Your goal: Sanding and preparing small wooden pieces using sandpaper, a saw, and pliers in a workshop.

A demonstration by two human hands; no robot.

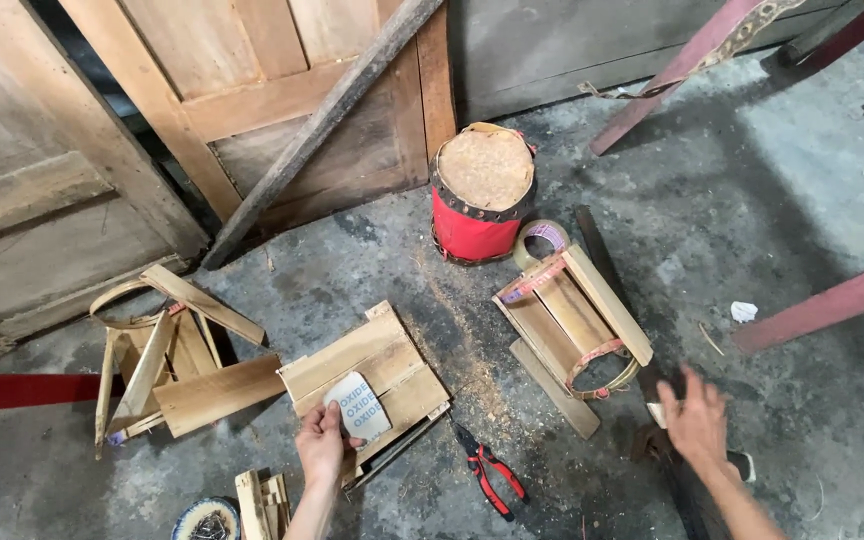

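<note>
left hand [321,447] grips a sheet of sandpaper [357,407] with thumb and fingers, pressing it flat on a small wooden board [372,360] that lies on the concrete floor [772,220], while the right hand [694,418] hangs spread and holding nothing above a dark tool [652,440] on the floor, just right of a bamboo frame [572,325]; red pliers [489,470] lie between the hands, a red drum [482,195] and tape roll [542,238] stand behind, and loose bamboo pieces [172,360] sit left of the board

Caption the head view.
Left hand presses pale sandpaper sheet onto slatted wooden panel; right hand hovers beside.
</note>
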